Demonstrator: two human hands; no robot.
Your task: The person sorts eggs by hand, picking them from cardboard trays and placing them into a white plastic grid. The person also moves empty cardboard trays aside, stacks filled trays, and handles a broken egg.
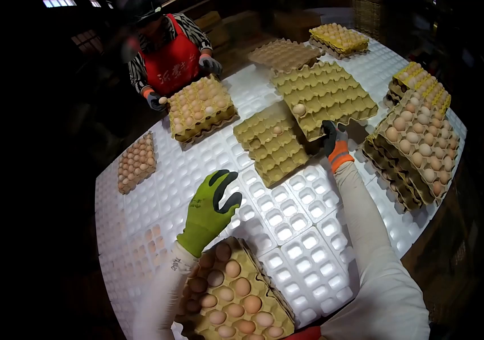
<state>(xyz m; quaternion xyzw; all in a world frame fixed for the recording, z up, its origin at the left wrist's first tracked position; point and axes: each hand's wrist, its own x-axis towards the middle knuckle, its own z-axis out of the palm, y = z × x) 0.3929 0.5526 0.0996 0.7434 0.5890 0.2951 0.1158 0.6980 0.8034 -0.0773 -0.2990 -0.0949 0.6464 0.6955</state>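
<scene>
My right hand (336,144), in an orange and grey glove, grips the near edge of a cardboard egg tray (335,93). This tray is raised and tilted, with one egg (299,109) at its left side. Partly under it, another egg tray (270,156) holds a single egg (277,130). My left hand (205,209), in a green glove with dark fingertips, hovers over the white table with nothing in it, thumb and fingers curved apart. Below its wrist, closest to me, stands a tray (273,289) of brown eggs (243,287), partly covered by my left forearm.
Stacked egg-filled trays (375,148) stand at the right. Yellow trays (341,48) of eggs sit at the far edge beside a brown tray (281,52). Across the white dimpled table (290,218), a co-worker (171,62) holds an egg by a stack (213,122). Another egg tray (140,181) lies left.
</scene>
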